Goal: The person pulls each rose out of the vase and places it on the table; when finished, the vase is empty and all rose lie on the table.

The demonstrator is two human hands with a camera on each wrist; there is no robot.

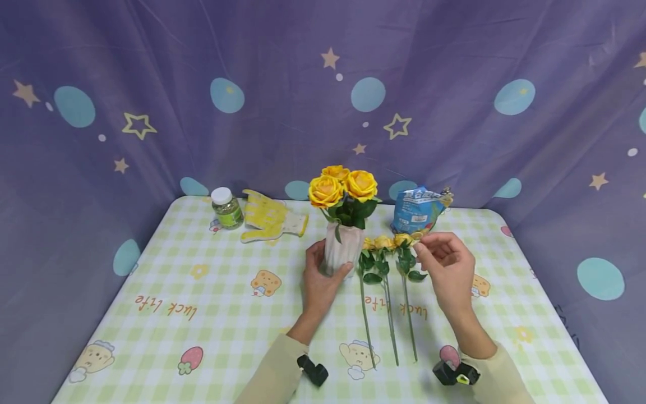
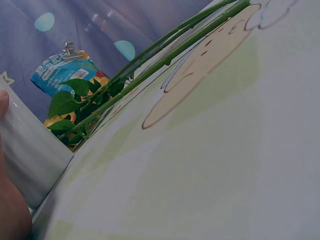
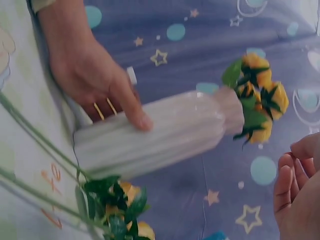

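Observation:
A white ribbed vase [image 1: 344, 249] stands upright on the table, three yellow roses [image 1: 343, 185] with green leaves rising from its mouth. My left hand [image 1: 323, 286] grips it low down, thumb across the near side, as the right wrist view also shows. Three more yellow roses [image 1: 384, 243] lie side by side just right of the vase, their long green stems [image 2: 165, 60] pointing toward me. Over the rightmost bloom hovers my right hand [image 1: 449, 272], fingers loosely bent. No object shows between its fingers [image 3: 284, 185] in the right wrist view.
Behind the lying roses is a blue snack bag [image 1: 416, 210] with a metal clip [image 2: 69, 49]. At the back left are a white-lidded jar [image 1: 227, 209] and a yellow-and-white glove [image 1: 270, 219]. A purple curtain [image 1: 282, 140] hangs round the checked tablecloth [image 1: 166, 348].

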